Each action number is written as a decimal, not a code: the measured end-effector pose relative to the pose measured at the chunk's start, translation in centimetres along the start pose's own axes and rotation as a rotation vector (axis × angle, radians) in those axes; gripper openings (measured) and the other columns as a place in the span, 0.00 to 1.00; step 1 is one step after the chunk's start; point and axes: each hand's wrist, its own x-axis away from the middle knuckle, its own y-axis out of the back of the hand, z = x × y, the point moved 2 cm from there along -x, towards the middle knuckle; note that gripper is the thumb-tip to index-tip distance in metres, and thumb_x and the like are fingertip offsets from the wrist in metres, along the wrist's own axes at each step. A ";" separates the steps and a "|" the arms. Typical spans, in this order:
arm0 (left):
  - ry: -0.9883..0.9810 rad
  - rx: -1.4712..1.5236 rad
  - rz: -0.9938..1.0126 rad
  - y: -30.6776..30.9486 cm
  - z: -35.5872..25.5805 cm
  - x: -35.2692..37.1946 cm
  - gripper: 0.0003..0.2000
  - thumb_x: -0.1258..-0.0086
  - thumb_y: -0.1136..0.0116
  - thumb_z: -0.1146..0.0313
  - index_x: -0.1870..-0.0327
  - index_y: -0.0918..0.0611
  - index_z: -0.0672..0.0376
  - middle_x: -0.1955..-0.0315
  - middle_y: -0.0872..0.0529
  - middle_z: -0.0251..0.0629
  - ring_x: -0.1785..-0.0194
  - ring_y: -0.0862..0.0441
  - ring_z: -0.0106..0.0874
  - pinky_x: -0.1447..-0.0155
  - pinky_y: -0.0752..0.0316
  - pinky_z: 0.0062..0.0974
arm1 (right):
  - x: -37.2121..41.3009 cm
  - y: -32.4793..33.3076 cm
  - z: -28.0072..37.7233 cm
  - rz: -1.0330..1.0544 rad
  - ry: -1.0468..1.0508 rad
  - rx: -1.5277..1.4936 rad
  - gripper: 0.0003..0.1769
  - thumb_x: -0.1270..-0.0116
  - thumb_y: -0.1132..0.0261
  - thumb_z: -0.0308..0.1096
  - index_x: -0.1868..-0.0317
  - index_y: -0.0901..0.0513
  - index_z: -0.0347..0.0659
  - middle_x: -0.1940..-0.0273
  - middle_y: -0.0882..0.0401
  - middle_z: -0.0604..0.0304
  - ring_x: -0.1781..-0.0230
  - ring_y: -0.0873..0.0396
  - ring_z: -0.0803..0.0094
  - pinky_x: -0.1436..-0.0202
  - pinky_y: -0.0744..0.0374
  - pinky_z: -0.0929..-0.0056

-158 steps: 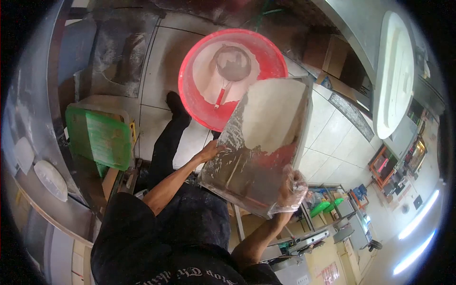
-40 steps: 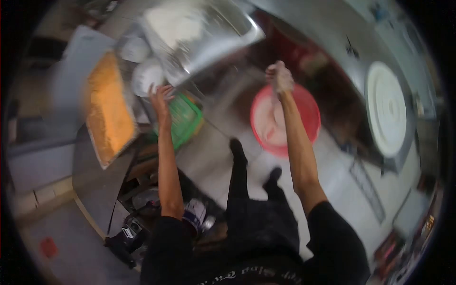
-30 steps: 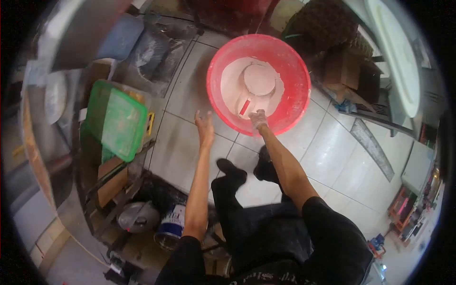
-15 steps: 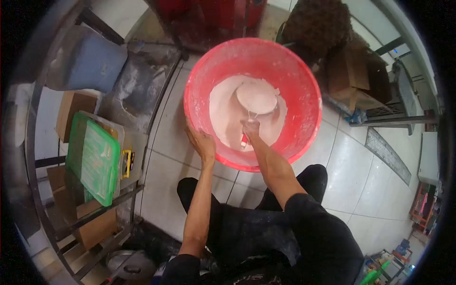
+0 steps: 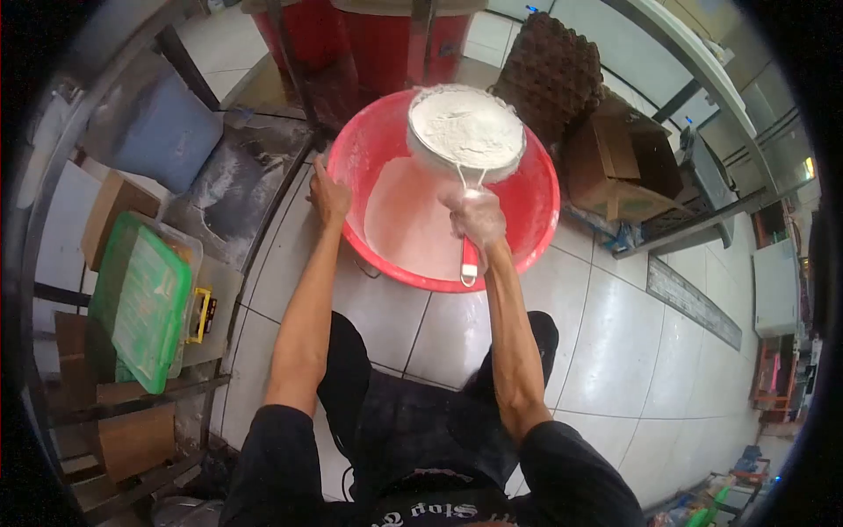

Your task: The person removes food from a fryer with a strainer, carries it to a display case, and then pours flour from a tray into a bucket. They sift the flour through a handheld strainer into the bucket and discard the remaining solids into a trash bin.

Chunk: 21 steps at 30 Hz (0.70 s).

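Note:
A large red plastic tub (image 5: pixel 543 198) stands on the tiled floor with pale powder, like flour, (image 5: pixel 399 206) in its lower part. My right hand (image 5: pixel 476 216) is wrapped round the red handle of a round sieve (image 5: pixel 421 151). The sieve is heaped with white powder (image 5: pixel 470 126) and is held above the tub, over its far side. At the tub's left rim is my left hand (image 5: pixel 328 197), gripping the edge, with some fingers along the outside. Both of my knees are near the tub's front.
On the left, a metal rack holds a blue-grey container (image 5: pixel 180 132) and a box with a green lid (image 5: pixel 145 303). Red bins (image 5: pixel 382 48) stand behind the tub. A cardboard box (image 5: pixel 623 162) and a brown textured stack (image 5: pixel 549 75) are at the right back.
The sieve has risen from the powder inside the tub to above the rim, now heaped with powder. My left hand has shifted up along the left rim. The head view has moved.

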 end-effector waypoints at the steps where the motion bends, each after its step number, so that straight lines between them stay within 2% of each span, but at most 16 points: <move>1: 0.029 -0.004 0.042 -0.2 0.1 0.2 0.29 0.47 0.48 0.76 0.41 0.40 0.54 0.52 0.28 0.51 0.46 0.31 0.50 0.43 0.45 0.62 | 0.4 0.5 -0.2 -0.020 -0.010 0.074 0.07 0.50 0.36 0.30 0.81 0.25 0.42 0.88 0.35 0.67 0.90 0.35 0.78 0.88 0.35 0.76; 2: 0.054 -0.008 0.082 -0.6 0.2 0.6 0.29 0.47 0.48 0.76 0.41 0.40 0.53 0.53 0.27 0.50 0.47 0.31 0.50 0.44 0.45 0.62 | 0.9 1.0 -0.4 -0.041 -0.017 0.145 0.08 0.50 0.36 0.31 0.81 0.26 0.42 0.89 0.35 0.67 0.90 0.35 0.77 0.88 0.34 0.75; 4: -0.004 -0.020 -0.034 -0.9 -0.4 -1.0 0.28 0.49 0.48 0.77 0.43 0.38 0.53 0.55 0.25 0.48 0.48 0.30 0.50 0.44 0.43 0.60 | 1.4 1.2 -0.1 -0.035 0.058 0.150 0.10 0.50 0.35 0.34 0.81 0.26 0.41 0.88 0.34 0.67 0.90 0.35 0.78 0.87 0.35 0.76; 8: -0.038 -0.106 0.041 -0.4 0.1 0.6 0.24 0.49 0.48 0.75 0.48 0.35 0.54 0.56 0.25 0.49 0.49 0.30 0.51 0.47 0.38 0.54 | 5.5 1.8 0.4 -0.069 0.070 0.199 0.11 0.51 0.33 0.36 0.82 0.26 0.41 0.87 0.33 0.66 0.90 0.37 0.80 0.87 0.38 0.78; 9: -0.124 -0.095 -0.024 -0.8 0.2 -0.4 0.22 0.49 0.48 0.75 0.49 0.35 0.54 0.57 0.25 0.50 0.49 0.30 0.51 0.48 0.37 0.54 | 5.8 1.5 0.8 -0.003 0.045 0.000 0.13 0.51 0.33 0.38 0.83 0.26 0.41 0.87 0.34 0.67 0.90 0.38 0.80 0.86 0.38 0.78; 10: -0.186 -0.080 -0.071 -1.2 0.5 0.3 0.21 0.49 0.48 0.75 0.51 0.34 0.54 0.57 0.24 0.50 0.50 0.29 0.51 0.49 0.37 0.53 | 5.6 1.7 1.3 -0.006 0.043 0.018 0.13 0.51 0.33 0.38 0.83 0.26 0.41 0.87 0.34 0.67 0.90 0.38 0.80 0.86 0.38 0.78; 12: -0.138 -0.084 -0.028 -2.1 1.8 0.9 0.22 0.49 0.47 0.75 0.51 0.35 0.53 0.58 0.24 0.51 0.51 0.29 0.52 0.50 0.36 0.52 | 5.8 2.7 0.6 -0.027 0.042 0.400 0.14 0.50 0.34 0.40 0.84 0.26 0.41 0.87 0.33 0.67 0.89 0.38 0.80 0.85 0.39 0.77; 13: -0.139 -0.091 -0.035 -2.2 1.8 0.1 0.22 0.49 0.46 0.74 0.51 0.35 0.53 0.59 0.24 0.51 0.52 0.28 0.52 0.50 0.36 0.51 | 5.9 2.6 0.2 0.010 0.045 0.131 0.15 0.51 0.34 0.42 0.84 0.25 0.41 0.87 0.33 0.67 0.88 0.36 0.81 0.84 0.38 0.77; 15: -0.149 -0.103 -0.044 -2.1 0.9 -1.4 0.23 0.50 0.45 0.73 0.50 0.36 0.53 0.60 0.23 0.51 0.53 0.28 0.52 0.50 0.36 0.51 | 6.5 1.8 1.1 -0.022 0.064 0.179 0.15 0.50 0.34 0.42 0.83 0.25 0.42 0.87 0.32 0.67 0.88 0.36 0.81 0.84 0.38 0.77; 17: -0.112 -0.143 0.003 -1.9 1.8 1.6 0.24 0.50 0.44 0.72 0.50 0.37 0.52 0.61 0.23 0.52 0.53 0.27 0.53 0.51 0.36 0.51 | 8.3 2.1 0.4 -0.044 0.005 0.242 0.14 0.50 0.34 0.42 0.83 0.24 0.42 0.87 0.32 0.67 0.88 0.36 0.81 0.84 0.38 0.76; 19: 0.119 -0.144 0.035 0.7 -1.4 1.9 0.28 0.51 0.43 0.72 0.48 0.39 0.52 0.60 0.24 0.53 0.53 0.27 0.53 0.51 0.36 0.52 | 7.9 1.8 1.3 -0.049 0.068 0.317 0.13 0.50 0.35 0.42 0.81 0.23 0.42 0.87 0.33 0.68 0.87 0.36 0.80 0.84 0.38 0.77; 20: 0.116 -0.138 0.009 0.7 -1.3 0.7 0.28 0.51 0.43 0.72 0.48 0.39 0.52 0.60 0.24 0.53 0.53 0.27 0.53 0.51 0.36 0.52 | 6.9 1.6 1.3 -0.038 0.093 0.316 0.13 0.50 0.35 0.42 0.81 0.23 0.42 0.87 0.33 0.68 0.87 0.36 0.80 0.84 0.38 0.77; 21: 0.020 -0.106 -0.019 0.1 -0.4 0.4 0.28 0.51 0.44 0.72 0.47 0.40 0.51 0.59 0.24 0.54 0.52 0.28 0.53 0.50 0.37 0.53 | 6.0 1.6 0.4 -0.024 0.148 0.416 0.14 0.50 0.35 0.43 0.80 0.22 0.41 0.87 0.32 0.69 0.87 0.35 0.80 0.83 0.37 0.77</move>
